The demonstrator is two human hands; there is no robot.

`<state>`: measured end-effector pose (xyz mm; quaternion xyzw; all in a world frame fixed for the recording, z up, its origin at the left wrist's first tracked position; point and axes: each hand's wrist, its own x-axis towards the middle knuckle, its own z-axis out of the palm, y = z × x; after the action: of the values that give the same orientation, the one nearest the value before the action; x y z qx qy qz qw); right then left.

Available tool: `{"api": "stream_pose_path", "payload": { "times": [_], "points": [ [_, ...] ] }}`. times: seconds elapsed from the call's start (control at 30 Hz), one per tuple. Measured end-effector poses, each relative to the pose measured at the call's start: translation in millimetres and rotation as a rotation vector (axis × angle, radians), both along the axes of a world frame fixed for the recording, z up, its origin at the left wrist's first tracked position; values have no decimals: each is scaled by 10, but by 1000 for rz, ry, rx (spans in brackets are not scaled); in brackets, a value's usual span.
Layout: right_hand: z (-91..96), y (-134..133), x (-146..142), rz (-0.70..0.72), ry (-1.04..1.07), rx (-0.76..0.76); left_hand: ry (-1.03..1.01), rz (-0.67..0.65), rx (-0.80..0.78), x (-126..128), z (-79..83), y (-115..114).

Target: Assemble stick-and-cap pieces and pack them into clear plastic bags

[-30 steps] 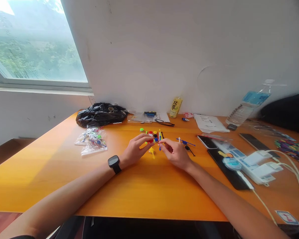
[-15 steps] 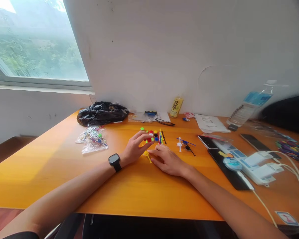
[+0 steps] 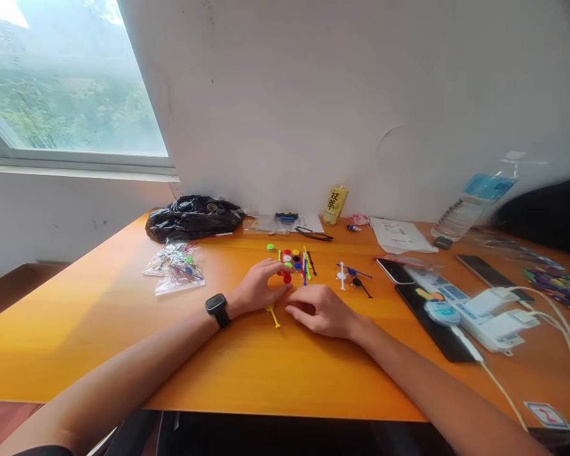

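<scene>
My left hand (image 3: pixel 261 283) is over the left side of a group of small coloured plastic discs, thumb and fingers apart. A red disc (image 3: pixel 287 278) shows in the gap between them; no firm hold on it is visible. Below this hand a yellow arrow-shaped stick (image 3: pixel 274 316) lies on the table, its upper end partly covered. My right hand (image 3: pixel 320 310) rests beside it with curled fingers and a gap to the thumb, holding nothing visible. Beyond the hands are a blue disc (image 3: pixel 297 266), a blue stick (image 3: pixel 304 272) and a black stick (image 3: pixel 312 263).
To the right lie a white disc with a stick (image 3: pixel 341 276) and a black one (image 3: pixel 356 282). Clear bags of parts (image 3: pixel 178 269) and a black plastic bag (image 3: pixel 194 218) are at left. A power strip (image 3: pixel 470 310), phones and a bottle (image 3: pixel 475 196) occupy the right.
The yellow stick has moved left and nearer to me, away from my right fingers. My left hand has shifted slightly down and left. My right hand has drawn back a little.
</scene>
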<state>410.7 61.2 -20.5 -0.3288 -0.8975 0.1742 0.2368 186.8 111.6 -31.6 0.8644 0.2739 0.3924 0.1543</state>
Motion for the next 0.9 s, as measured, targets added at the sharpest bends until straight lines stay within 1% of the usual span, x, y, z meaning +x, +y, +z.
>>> {"api": "stream_pose_path", "payload": {
  "times": [0.07,0.13,0.27,0.37,0.47,0.57,0.63,0.7,0.77,0.9],
  "points": [
    [-2,26,37,-71,36,24,82,-87,-60,-17,14,8],
    [-4,50,67,-119,65,34,128,-145,-111,-27,21,15],
    [-38,69,86,-138,58,17,125,-127,-159,-26,25,21],
    [-55,36,52,-92,36,-3,142,-102,-182,-27,52,19],
    [-19,-35,-25,17,36,-24,124,-95,-238,-42,97,10],
    [37,-99,-112,143,16,25,75,-75,-328,-55,132,-2],
    [54,-120,-151,191,-16,69,25,-81,-415,-57,144,-9],
    [49,-124,-159,208,-23,72,-38,-120,-511,-56,151,-12],
    [41,-123,-136,194,-5,47,-84,-155,-567,-55,154,-12],
    [107,-131,-16,113,-21,-8,-92,-149,-564,-53,138,5]
  ]
}}
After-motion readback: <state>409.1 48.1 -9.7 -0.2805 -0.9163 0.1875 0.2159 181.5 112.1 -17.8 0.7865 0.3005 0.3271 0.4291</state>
